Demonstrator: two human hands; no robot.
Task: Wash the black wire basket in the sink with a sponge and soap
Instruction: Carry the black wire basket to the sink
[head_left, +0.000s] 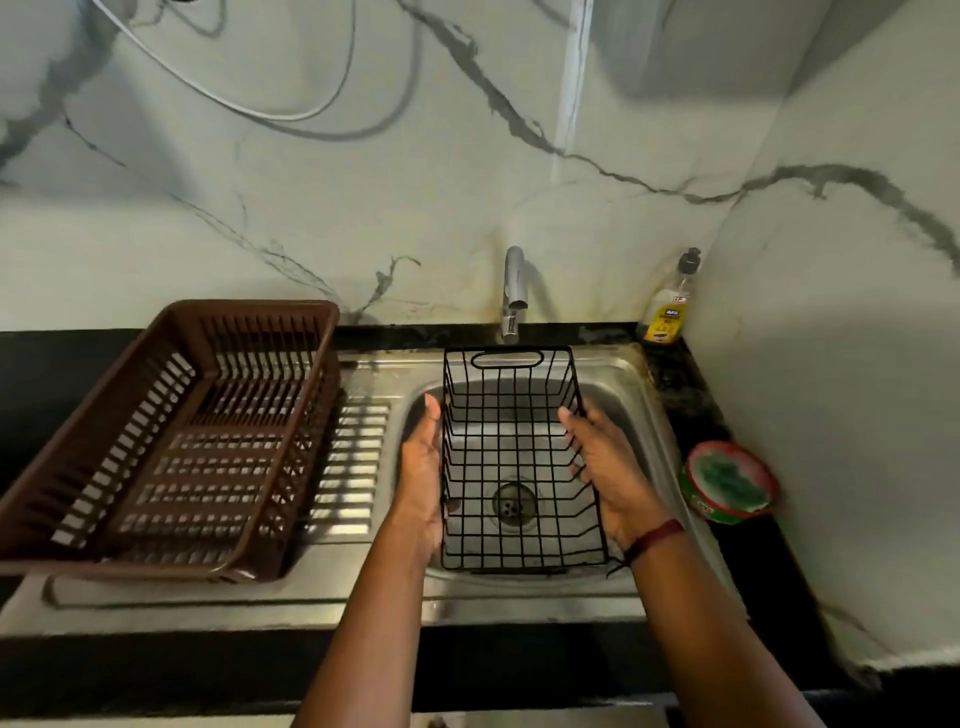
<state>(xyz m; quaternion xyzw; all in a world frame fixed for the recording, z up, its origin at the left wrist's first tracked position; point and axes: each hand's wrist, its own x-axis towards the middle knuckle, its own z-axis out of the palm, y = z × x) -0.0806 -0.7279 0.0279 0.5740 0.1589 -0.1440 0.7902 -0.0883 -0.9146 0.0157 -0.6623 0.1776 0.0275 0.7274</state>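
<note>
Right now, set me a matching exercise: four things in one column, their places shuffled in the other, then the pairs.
Things: 1 wire basket; 2 dish rack; 3 soap bottle; 4 round tub.
Places: A back corner by the wall; B on the drainboard; C held between left hand and right hand over the sink; D counter right of the sink.
Pairs: 1-C, 2-B, 3-A, 4-D.
</note>
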